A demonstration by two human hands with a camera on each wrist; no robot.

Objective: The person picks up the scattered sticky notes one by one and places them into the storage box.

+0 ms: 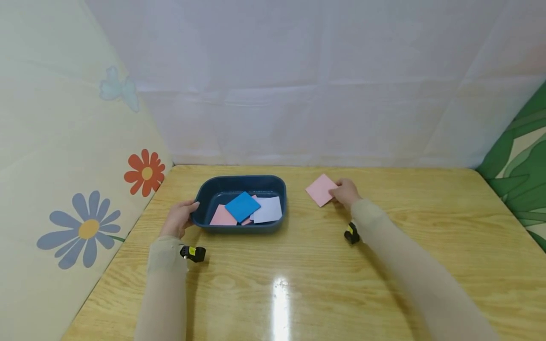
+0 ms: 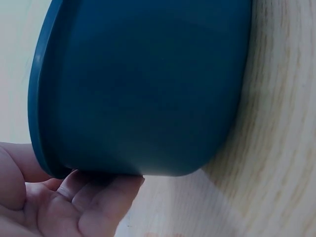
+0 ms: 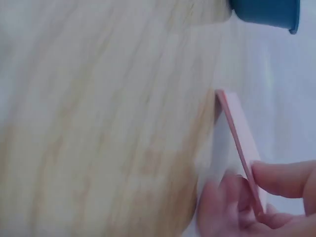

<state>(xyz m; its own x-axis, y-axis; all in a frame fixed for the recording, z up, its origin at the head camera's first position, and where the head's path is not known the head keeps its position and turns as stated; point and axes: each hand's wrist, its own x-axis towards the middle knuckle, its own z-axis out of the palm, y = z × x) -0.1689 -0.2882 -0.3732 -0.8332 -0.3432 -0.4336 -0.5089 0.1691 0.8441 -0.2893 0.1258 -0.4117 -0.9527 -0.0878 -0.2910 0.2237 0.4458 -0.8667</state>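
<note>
My left hand (image 1: 177, 219) grips the left end of a dark blue plastic bin (image 1: 243, 229), thumb over the rim and fingers curled under it in the left wrist view. Inside the bin lie a blue square (image 1: 242, 207), a white square (image 1: 268, 210) and pink squares (image 1: 222, 216), partly overlapping. To the right of the bin, my right hand (image 1: 346, 193) pinches a thin pink square (image 1: 321, 190) by its corner, thumb on one face and fingers on the other. In the right wrist view this pink square (image 3: 242, 143) is seen nearly edge-on, tilted above the table.
The bin stands on a glossy wood-grain table (image 1: 315, 274) near its back edge. A pale cloth wall (image 1: 320, 94) rises behind it. Flower-printed cloth (image 1: 42, 166) hangs at the left and leaf-printed cloth (image 1: 520, 156) at the right. Each wrist wears a small black camera (image 1: 194, 253).
</note>
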